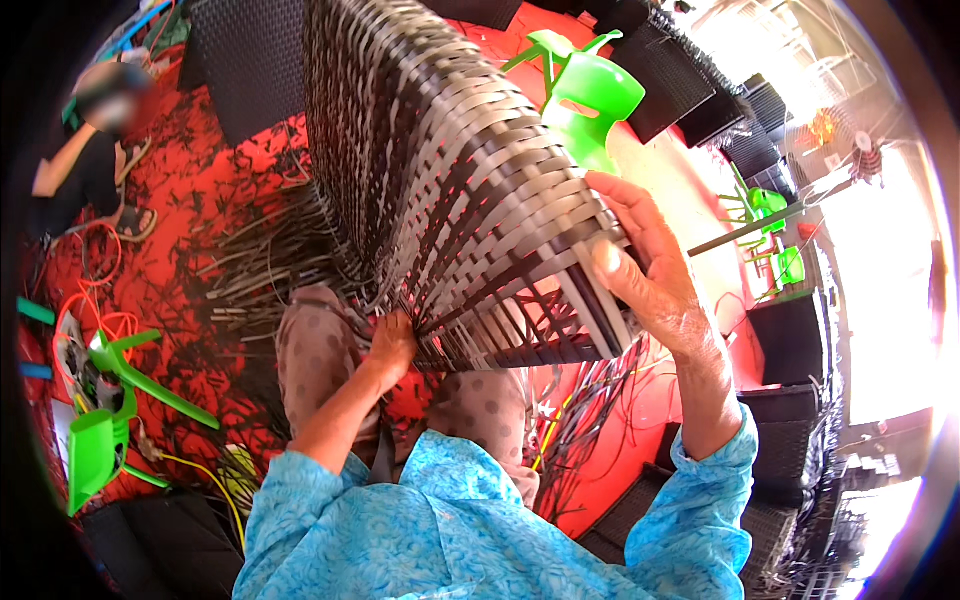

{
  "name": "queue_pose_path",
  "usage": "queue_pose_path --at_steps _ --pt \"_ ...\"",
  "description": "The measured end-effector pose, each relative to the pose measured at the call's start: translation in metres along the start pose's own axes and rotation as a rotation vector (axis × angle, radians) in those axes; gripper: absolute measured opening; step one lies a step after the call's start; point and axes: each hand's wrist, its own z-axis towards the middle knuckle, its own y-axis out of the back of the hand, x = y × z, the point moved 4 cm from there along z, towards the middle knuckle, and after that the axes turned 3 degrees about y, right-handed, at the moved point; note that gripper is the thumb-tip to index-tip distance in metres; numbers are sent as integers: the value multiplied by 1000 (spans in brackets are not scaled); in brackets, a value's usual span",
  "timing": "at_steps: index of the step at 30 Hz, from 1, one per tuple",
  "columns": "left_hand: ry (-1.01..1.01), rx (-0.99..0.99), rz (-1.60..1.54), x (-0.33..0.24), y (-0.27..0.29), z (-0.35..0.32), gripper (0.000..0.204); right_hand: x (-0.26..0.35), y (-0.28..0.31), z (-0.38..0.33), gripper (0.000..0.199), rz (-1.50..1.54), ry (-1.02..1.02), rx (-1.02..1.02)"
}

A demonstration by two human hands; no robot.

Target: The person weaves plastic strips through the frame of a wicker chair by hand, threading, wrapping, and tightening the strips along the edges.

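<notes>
A large woven panel (440, 160) of dark flat strips stands tilted in front of me, resting over my lap. My left hand (392, 340) is closed on loose dark strips at the panel's lower edge. My right hand (640, 262) grips the panel's right corner, thumb on the front face and fingers wrapped around the edge. Loose strip ends (270, 260) fan out from the panel's left side.
Red floor (220, 180) is strewn with dark strips. A green plastic chair (590, 95) stands behind the panel, another (105, 420) lies overturned at lower left. A seated person (85, 150) is at far left. Dark woven furniture pieces (790, 340) stack along the right.
</notes>
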Motion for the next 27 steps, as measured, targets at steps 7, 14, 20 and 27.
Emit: queue_pose_path --at_steps 7,14,20,27 --pt "115 -113 -845 46 243 -10 25 -4 3 -5 52 345 -95 25" --pt "-155 -734 -660 24 370 9 36 0 -34 -3 59 643 -17 305" --pt "-148 -611 -800 35 374 3 29 -16 -33 -5 41 757 -155 350" --pt "-117 -537 -713 32 385 1 24 -34 -44 -4 26 872 27 323"
